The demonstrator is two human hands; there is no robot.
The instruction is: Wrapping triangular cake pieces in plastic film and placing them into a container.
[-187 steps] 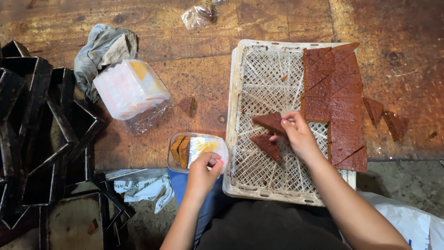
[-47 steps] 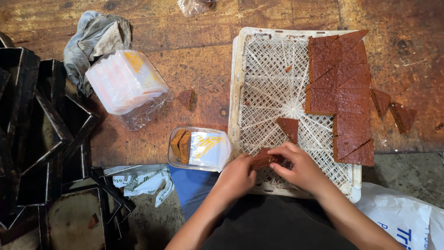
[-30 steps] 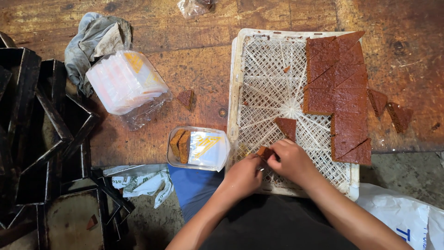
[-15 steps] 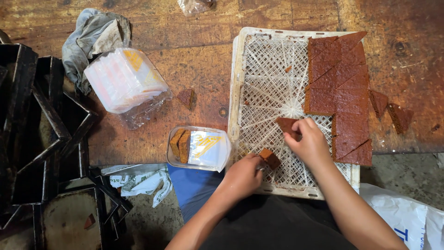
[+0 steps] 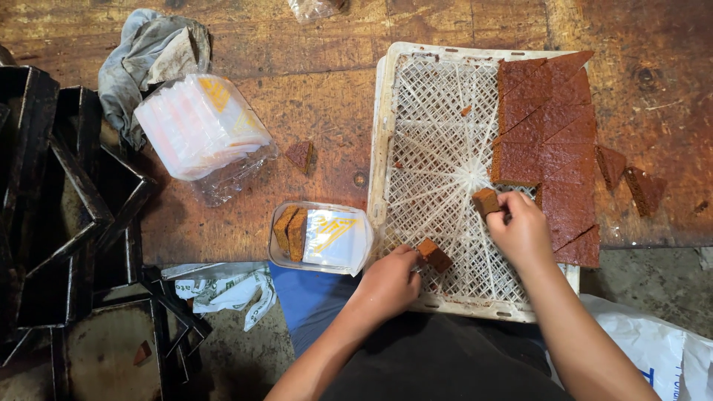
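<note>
Worn wooden table (image 5: pixel 312 96) bears a white lattice tray (image 5: pixel 431 111).

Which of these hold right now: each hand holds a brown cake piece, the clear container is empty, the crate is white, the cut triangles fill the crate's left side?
1. Each hand holds a brown piece: true; left hand holds one cake piece, right hand another piece.
2. The clear container is empty: false; it holds brown slices.
3. The crate is white: true.
4. The cut triangles fill the crate's left side: false; they lie along its right side.
</note>
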